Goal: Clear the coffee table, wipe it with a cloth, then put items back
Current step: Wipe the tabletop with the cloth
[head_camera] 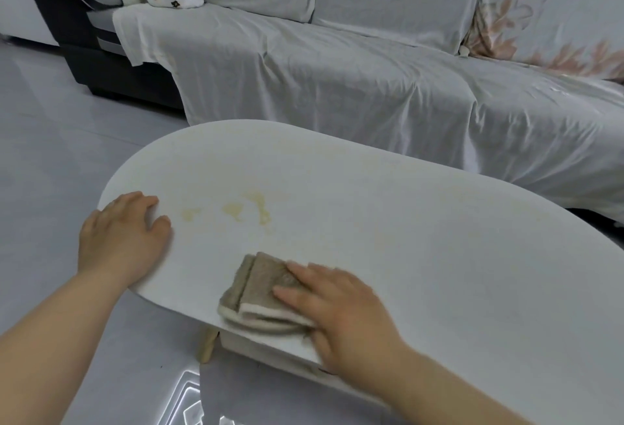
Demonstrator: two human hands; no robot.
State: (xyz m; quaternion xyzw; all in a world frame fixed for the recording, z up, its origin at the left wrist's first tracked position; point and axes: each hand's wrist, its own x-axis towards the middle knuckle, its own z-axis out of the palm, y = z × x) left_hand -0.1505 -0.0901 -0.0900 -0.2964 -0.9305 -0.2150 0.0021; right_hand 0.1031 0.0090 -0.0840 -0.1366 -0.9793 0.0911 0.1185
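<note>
1. The oval white coffee table top [371,222] at centre frame looked smooth and matt, with yellowish stains.
2. The folded beige cloth [260,289] looked rough and fibrous.
3. The pale table leg [206,345] looked wooden.
4. The grey floor [50,154] at left shone glossy.

Our left hand [123,238] lies flat, palm down, fingers together and pointing forward-right, its bare forearm running back toward the lower left. Our right hand [341,306] also presses palm down, fingers spread and angled toward the left, with its forearm stretching off to the lower right.
</note>
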